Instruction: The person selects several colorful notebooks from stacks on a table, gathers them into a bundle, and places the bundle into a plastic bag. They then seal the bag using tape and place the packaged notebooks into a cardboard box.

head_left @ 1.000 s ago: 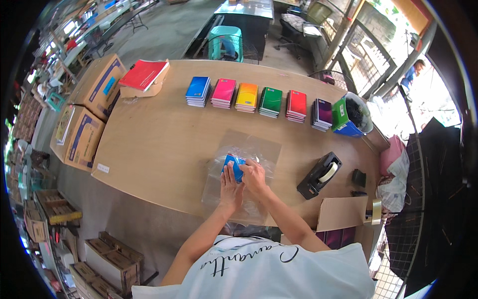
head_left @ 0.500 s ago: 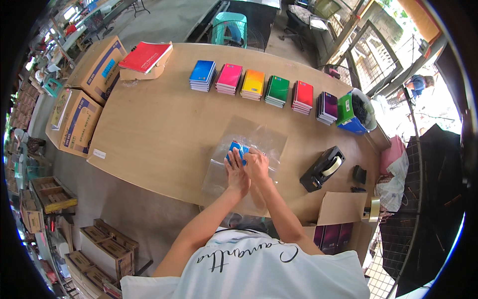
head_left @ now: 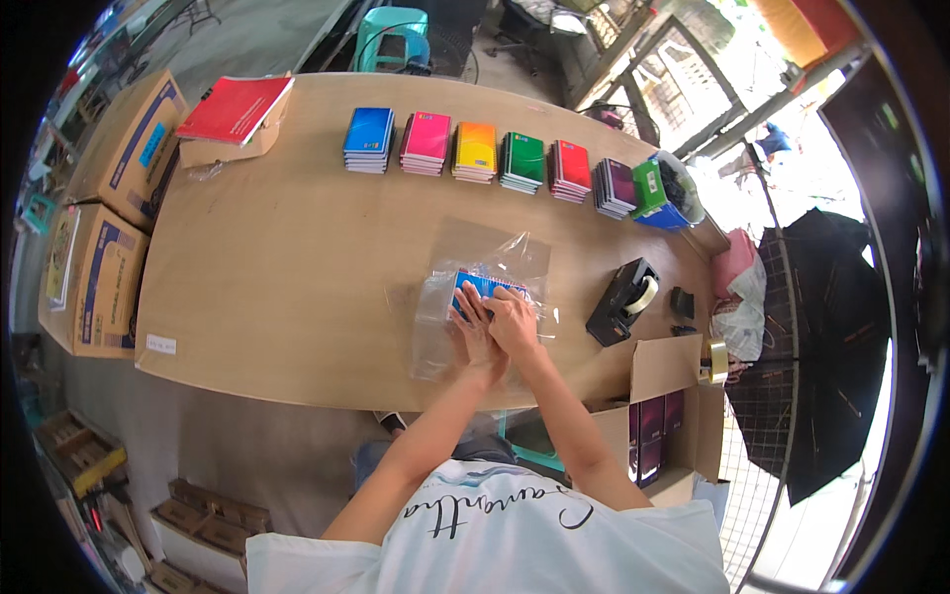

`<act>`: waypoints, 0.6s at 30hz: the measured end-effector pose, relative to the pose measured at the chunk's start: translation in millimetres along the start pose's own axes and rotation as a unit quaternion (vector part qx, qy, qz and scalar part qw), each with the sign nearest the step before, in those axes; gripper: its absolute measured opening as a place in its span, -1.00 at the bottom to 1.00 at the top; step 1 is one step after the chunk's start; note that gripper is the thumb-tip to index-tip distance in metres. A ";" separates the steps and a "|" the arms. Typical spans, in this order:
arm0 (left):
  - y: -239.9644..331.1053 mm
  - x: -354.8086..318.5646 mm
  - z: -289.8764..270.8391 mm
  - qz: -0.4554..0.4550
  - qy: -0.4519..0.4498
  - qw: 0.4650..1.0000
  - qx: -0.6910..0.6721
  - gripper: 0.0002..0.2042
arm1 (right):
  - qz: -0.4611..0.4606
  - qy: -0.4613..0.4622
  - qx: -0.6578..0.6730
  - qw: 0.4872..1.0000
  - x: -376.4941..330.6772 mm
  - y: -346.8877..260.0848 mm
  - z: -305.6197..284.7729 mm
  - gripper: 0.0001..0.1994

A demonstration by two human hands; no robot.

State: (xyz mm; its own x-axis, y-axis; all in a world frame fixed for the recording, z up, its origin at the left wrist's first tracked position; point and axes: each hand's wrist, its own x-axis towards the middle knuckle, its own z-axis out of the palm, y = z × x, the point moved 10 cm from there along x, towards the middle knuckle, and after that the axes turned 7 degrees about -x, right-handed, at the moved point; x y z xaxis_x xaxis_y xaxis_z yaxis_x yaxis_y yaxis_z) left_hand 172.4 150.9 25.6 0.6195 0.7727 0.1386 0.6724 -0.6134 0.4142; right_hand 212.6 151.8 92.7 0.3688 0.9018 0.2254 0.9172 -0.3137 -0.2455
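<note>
A blue spiral notebook [head_left: 478, 283] lies sideways on a sheet of clear plastic [head_left: 433, 342] near the table's front edge, its wire binding along the far side. My left hand [head_left: 474, 332] rests on the notebook with the fingers stretched out flat. Just right of it, my right hand [head_left: 514, 319] is closed, its bent fingers on the plastic over the notebook's right part. Creased film stands up behind and beside the notebook. The hands cover its near side, and whether more notebooks lie beneath it I cannot tell.
Notebook stacks in blue [head_left: 368, 134], pink, yellow, green, red and purple [head_left: 616, 183] line the far side. A black tape dispenser [head_left: 623, 300] stands at right, near an open carton [head_left: 665, 368]. Cardboard boxes [head_left: 111, 282] stand left; red notebooks [head_left: 236, 109] lie far left.
My view has shifted, so the table sits differently in the picture. The plastic's far edge now rises in folds, and more of the blue notebook shows. Both hands stay on it.
</note>
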 end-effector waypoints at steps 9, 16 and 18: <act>-59.6 17.0 -122.7 0.082 0.036 0.990 -0.108 -0.55 | -0.003 0.003 -0.056 0.998 -42.3 -2.0 2.0 -0.36; -143.7 112.5 -15.6 0.138 -0.153 0.931 -0.301 -0.59 | -0.001 0.002 -0.034 0.999 -34.5 -10.3 7.5 -0.40; -195.3 77.6 -61.1 0.031 0.138 0.947 -0.289 -0.53 | 0.011 0.031 -0.053 0.998 -47.8 4.6 10.4 -0.43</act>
State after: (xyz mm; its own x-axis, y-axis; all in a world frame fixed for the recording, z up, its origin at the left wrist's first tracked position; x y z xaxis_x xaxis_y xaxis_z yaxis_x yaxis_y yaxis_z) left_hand 64.4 340.6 10.5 0.4678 0.7998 0.3761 0.2539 -0.5292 0.8096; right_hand 197.6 110.4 71.0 0.3945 0.8753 0.2796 0.9184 -0.3659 -0.1506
